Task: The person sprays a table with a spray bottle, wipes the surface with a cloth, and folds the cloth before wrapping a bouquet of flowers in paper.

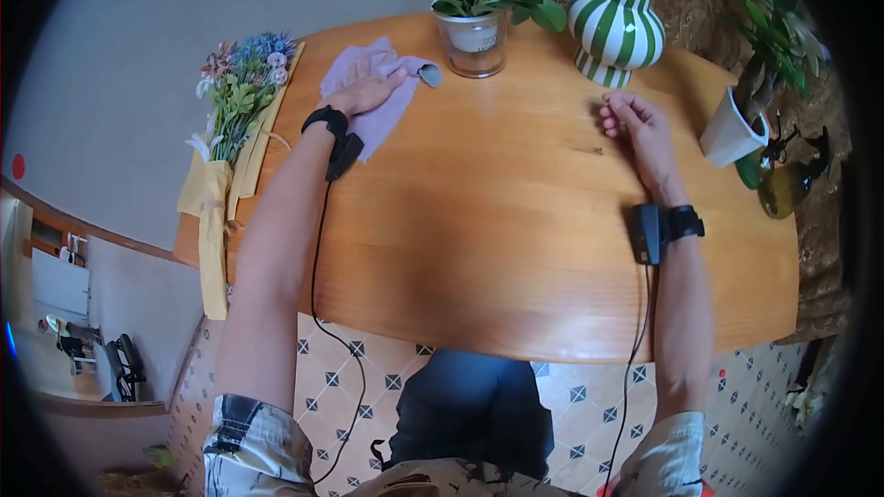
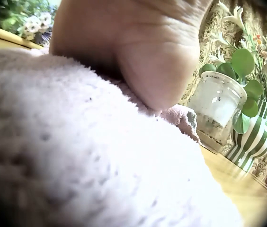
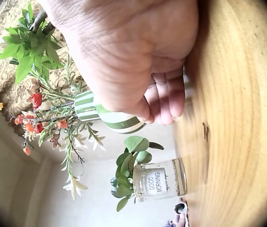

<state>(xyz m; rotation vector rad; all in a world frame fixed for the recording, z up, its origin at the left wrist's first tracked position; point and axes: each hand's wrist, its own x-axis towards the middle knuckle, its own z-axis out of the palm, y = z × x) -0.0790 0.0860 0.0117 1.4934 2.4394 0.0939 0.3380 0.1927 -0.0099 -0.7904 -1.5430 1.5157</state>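
My left hand (image 1: 366, 92) rests with fingers spread on a lilac fluffy cloth (image 1: 385, 126) at the table's far left. In the left wrist view the cloth's pile (image 2: 100, 146) fills the foreground under the palm. A grey-green patch shows at the cloth's right corner, beside a clear pot (image 1: 474, 44) with a leafy plant. My right hand (image 1: 642, 133) lies on its side on the right of the table, fingers loosely curled and holding nothing. Just beyond it stands a green-and-white striped vase (image 1: 619, 26). Near its fingers, a small dark mark (image 3: 206, 133) shows on the wood.
A paper-wrapped bouquet (image 1: 241, 101) lies along the left edge of the wooden table (image 1: 497, 248). At the right edge are a white pot (image 1: 734, 132) with a plant and a dark yellowish glass object (image 1: 783, 191). Cables hang from both wrist cameras.
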